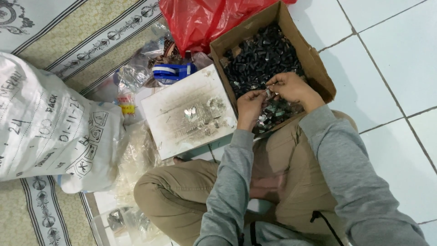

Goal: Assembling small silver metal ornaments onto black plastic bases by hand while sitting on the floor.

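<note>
I sit cross-legged on the floor in grey sleeves and tan trousers. My left hand (pixel 250 108) and my right hand (pixel 290 88) meet over the near end of an open cardboard box (pixel 318 64) full of small dark and shiny metal pieces (pixel 261 57). Both hands pinch a small shiny piece (pixel 267 93) between their fingertips. A scuffed white board (pixel 186 111) lies left of the box, with a few shiny pieces (pixel 191 112) on it.
A red plastic bag (pixel 200 20) lies behind the box. A blue tape dispenser (pixel 173 72) and clear plastic bags (pixel 136 73) sit behind the board. A big white sack (pixel 50 127) rests on the patterned mat (pixel 82 32) at left. White tiles (pixel 391 54) at right.
</note>
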